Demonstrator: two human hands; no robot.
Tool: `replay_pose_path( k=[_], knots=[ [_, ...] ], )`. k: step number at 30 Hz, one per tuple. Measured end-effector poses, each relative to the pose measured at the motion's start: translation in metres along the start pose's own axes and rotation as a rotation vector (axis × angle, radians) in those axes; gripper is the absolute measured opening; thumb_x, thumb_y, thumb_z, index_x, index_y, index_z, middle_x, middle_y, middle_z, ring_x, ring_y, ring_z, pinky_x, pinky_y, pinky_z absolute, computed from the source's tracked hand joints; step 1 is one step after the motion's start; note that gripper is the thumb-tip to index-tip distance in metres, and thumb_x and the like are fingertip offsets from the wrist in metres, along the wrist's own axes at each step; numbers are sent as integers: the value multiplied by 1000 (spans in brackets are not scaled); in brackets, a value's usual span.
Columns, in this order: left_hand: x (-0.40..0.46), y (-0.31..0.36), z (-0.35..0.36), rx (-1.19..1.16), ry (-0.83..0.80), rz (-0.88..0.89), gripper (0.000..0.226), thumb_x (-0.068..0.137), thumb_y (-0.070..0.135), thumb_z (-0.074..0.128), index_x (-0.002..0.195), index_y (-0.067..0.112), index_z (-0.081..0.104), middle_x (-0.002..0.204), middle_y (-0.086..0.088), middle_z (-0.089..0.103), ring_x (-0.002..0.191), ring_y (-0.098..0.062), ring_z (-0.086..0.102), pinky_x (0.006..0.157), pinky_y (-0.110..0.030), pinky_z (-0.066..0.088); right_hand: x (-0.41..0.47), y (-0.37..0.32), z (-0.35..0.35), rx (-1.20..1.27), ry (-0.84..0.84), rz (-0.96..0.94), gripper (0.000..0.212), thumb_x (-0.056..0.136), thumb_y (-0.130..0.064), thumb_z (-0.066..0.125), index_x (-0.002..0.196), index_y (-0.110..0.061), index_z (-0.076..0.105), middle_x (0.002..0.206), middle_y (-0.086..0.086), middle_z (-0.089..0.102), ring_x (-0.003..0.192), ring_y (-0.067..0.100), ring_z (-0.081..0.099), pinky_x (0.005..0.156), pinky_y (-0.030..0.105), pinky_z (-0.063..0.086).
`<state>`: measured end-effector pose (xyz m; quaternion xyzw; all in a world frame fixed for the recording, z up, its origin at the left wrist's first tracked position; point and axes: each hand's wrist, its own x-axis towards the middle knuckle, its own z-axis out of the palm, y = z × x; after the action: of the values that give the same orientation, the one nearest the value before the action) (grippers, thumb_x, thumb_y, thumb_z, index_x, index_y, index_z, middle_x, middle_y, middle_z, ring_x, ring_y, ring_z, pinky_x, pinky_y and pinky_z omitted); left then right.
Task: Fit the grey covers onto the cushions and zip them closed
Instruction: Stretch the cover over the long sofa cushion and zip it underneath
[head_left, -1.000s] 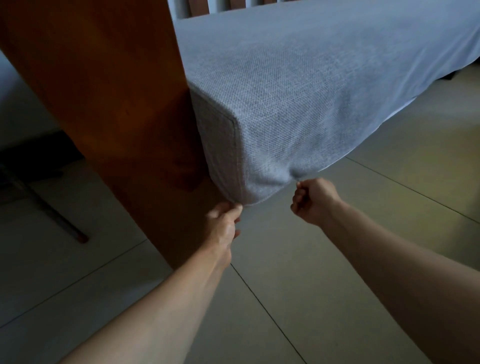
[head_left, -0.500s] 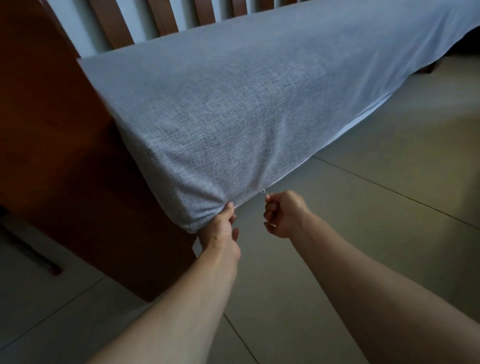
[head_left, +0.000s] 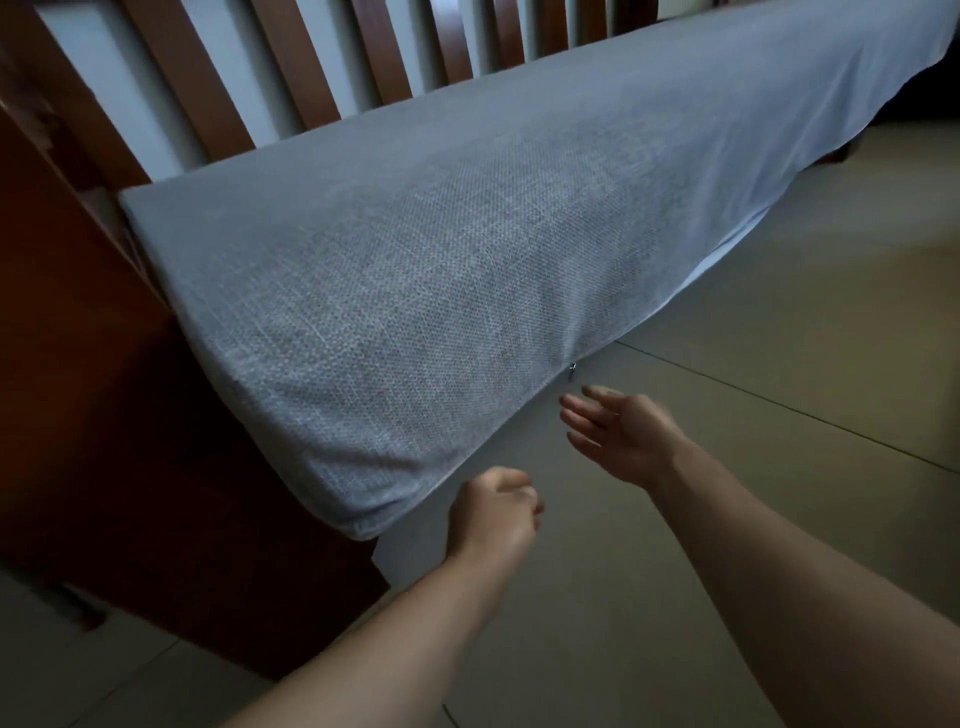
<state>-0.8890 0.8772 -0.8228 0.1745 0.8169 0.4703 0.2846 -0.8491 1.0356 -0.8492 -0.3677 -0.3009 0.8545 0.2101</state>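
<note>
A long cushion in a grey woven cover (head_left: 441, 270) lies on a wooden sofa frame, its near corner jutting over the floor. A small metal zip pull (head_left: 572, 371) hangs at the cover's lower front edge. My right hand (head_left: 618, 434) hovers just below and right of the pull, fingers straight and spread, touching nothing. My left hand (head_left: 493, 514) is lower, near the cushion's bottom corner, with fingers curled and nothing in them; it is apart from the fabric. Farther right, the lower edge of the cover (head_left: 727, 249) shows a pale strip.
The dark wooden side panel (head_left: 104, 415) of the sofa stands at the left, and vertical wooden back slats (head_left: 291, 67) rise behind the cushion. Tiled floor (head_left: 779, 467) spreads below and to the right.
My right hand has let go of the zip pull and spread its fingers. My left hand has released the cover's corner and dropped back. The view has shifted, showing more of the cushion.
</note>
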Motion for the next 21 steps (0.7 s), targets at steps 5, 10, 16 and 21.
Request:
replay_pose_path(
  k=[5, 10, 16, 21],
  knots=[
    [17, 52, -4, 1287, 9, 971, 40, 91, 10, 39, 129, 18, 48, 137, -3, 45, 132, -21, 33, 112, -36, 17, 3, -7, -8, -248, -26, -210, 52, 92, 5, 46, 137, -20, 42, 126, 6, 54, 111, 19, 55, 89, 33, 41],
    [51, 83, -17, 2169, -65, 1059, 55, 100, 26, 22, 149, 6, 11, 158, -11, -6, 144, -26, -14, 110, -46, -17, 7, -10, 4, -410, 28, -346, 42, 87, 3, 60, 128, -5, 54, 122, 12, 61, 99, 19, 59, 66, 16, 44],
    [56, 84, -16, 2320, -106, 1051, 51, 100, 28, 21, 148, 9, 20, 158, -10, -5, 144, -27, -14, 103, -49, -22, 24, -8, 12, -650, 228, -518, 8, 81, -11, 71, 87, -6, 71, 83, 17, 71, 63, 17, 59, 63, 25, 50],
    [63, 96, -16, 2375, -171, 1138, 44, 101, 31, 26, 140, 15, 39, 155, -10, 12, 143, -29, 0, 112, -52, -9, 27, -11, 10, -945, 414, -730, 12, 83, -16, 67, 73, -10, 71, 70, 7, 68, 65, 19, 60, 62, 24, 43]
  ],
)
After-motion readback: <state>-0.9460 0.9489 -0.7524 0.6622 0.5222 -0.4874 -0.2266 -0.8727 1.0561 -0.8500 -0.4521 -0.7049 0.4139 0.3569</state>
